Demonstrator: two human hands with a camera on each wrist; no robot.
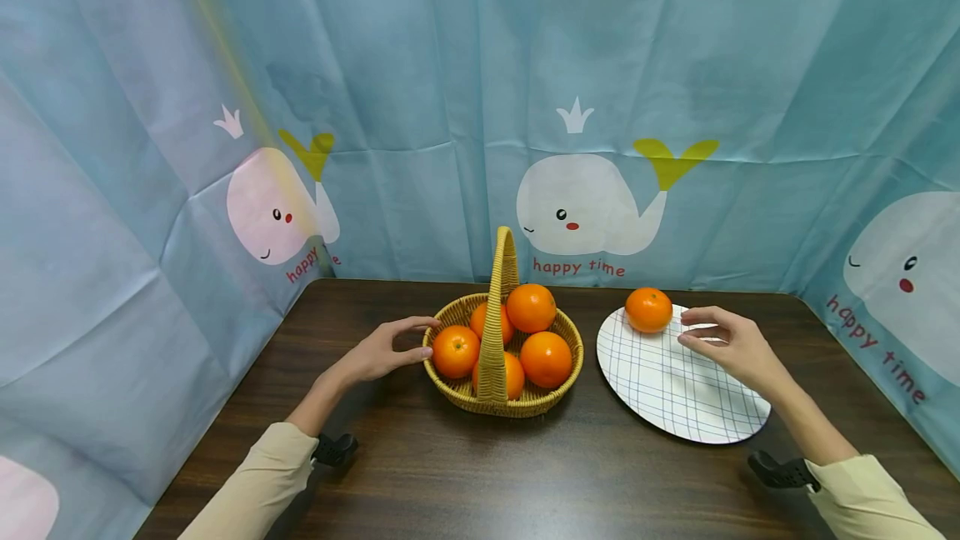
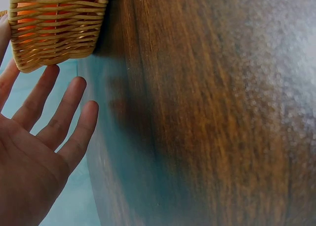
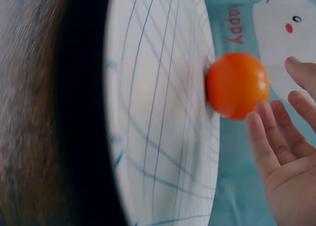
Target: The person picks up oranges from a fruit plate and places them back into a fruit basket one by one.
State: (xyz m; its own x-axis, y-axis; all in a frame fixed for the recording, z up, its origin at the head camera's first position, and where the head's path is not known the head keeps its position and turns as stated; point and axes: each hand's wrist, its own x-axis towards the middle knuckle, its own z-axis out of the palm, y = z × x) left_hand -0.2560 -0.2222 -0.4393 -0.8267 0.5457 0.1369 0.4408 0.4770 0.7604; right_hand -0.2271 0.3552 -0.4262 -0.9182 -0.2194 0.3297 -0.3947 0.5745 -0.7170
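A yellow wicker basket [image 1: 450, 394] with a tall arched handle holds several oranges [image 1: 546, 359]. At its left rim is my left hand [image 1: 378, 350], thumb and forefinger spread apart with the fingertips right at the weave. In the left wrist view the fingers [image 2: 69, 100] are extended below the basket wall [image 2: 59, 33]. One orange [image 1: 648, 310] sits near the far left edge of a white plate [image 1: 682, 390] with a blue grid pattern. Just right of that orange, my right hand [image 1: 735, 347] hovers above the plate, its relaxed fingers [image 3: 264, 142] holding nothing.
Both things stand on a dark brown wooden table [image 1: 480, 473], the plate to the right of the basket. A blue curtain [image 1: 420, 107] printed with white whales hangs behind the table and along its sides. Each wrist wears a black strap [image 1: 333, 450].
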